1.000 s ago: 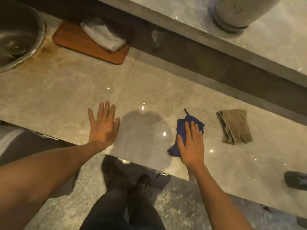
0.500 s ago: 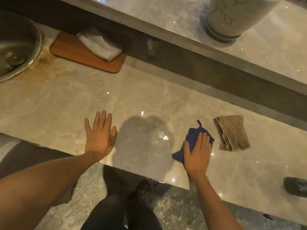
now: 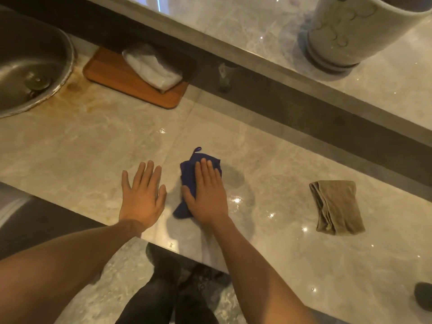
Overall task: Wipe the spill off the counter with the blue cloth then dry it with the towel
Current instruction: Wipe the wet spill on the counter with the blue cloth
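Note:
The blue cloth [image 3: 188, 170] lies crumpled on the marble counter [image 3: 81, 146] near its front edge. My right hand [image 3: 208, 195] presses flat on top of the cloth, fingers together, covering most of it. A wet sheen [image 3: 236, 183] shows on the counter just right of the cloth. My left hand [image 3: 141, 197] rests flat on the counter beside the cloth, fingers spread, holding nothing. The folded tan towel [image 3: 336, 206] lies on the counter well to the right, apart from both hands.
A metal sink [image 3: 25, 73] is set in at the far left. A wooden board [image 3: 112, 76] with a white wrapped bundle [image 3: 152, 66] sits at the back. A large grey pot [image 3: 350, 31] stands on the raised ledge. A dark object [image 3: 424, 295] is at the right edge.
My right hand has slid the blue cloth leftward across the wet patch, from beside the towel to right next to my left hand. The left hand has stayed flat in place.

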